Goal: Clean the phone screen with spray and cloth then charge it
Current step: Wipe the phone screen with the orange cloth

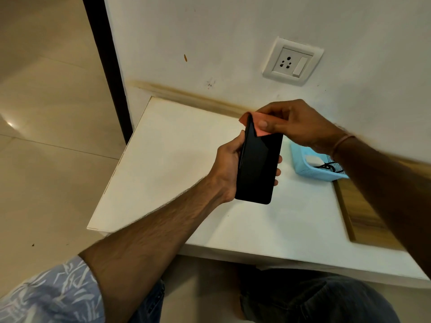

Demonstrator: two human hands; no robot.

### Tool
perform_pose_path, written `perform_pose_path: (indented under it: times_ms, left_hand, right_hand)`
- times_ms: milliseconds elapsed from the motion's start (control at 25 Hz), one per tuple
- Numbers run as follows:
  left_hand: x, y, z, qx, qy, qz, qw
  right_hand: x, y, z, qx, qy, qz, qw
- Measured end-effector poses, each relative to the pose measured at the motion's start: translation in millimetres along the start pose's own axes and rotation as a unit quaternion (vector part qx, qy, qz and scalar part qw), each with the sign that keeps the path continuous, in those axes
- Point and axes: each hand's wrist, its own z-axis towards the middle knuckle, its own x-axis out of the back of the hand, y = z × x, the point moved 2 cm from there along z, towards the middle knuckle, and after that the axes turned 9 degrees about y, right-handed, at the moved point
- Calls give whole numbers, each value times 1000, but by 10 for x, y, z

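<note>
Your left hand (pixel 229 164) grips the black phone (pixel 257 164) from its left edge, thumb along one side and fingertips curling round the other, holding it above the white table (pixel 163 159) with the dark screen facing you. Your right hand (pixel 296 124) pinches an orange cloth (pixel 257 127) between thumb and fingers and presses it onto the top end of the screen. To the right, a light blue basket (pixel 300 164) sits on the table near the wall, with a white charger block (pixel 313 160) and a black cable (pixel 331 167) inside. On the wall above is a white socket (pixel 292 61).
</note>
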Motion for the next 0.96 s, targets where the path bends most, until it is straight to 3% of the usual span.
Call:
perform_pose_path:
  times_ms: [200, 320, 440, 560, 680, 800, 960]
  left_hand:
    - [-28, -26, 0, 16, -18, -17, 1000]
    - [-12, -10, -2, 17, -25, -33, 999]
    - [13, -4, 1, 16, -20, -30, 999]
    - [13, 4, 5, 18, -25, -35, 999]
    - [-8, -6, 10, 20, -30, -45, 998]
    - [10, 8, 15, 25, -34, -61, 997]
    - [39, 29, 7, 29, -41, -50, 997]
  right_hand:
    - [157, 282, -81, -34, -21, 117, 992]
    - [148, 278, -51, -23, -25, 119, 992]
    - [67, 194, -4, 11, -9, -26, 1000]
    - [-18, 97, 59, 59, 7, -193, 979]
    - [-115, 15, 106, 61, 45, -227, 971]
    - [-132, 0, 131, 37, 45, -165, 985]
    - [87, 84, 88, -26, -112, 5, 993]
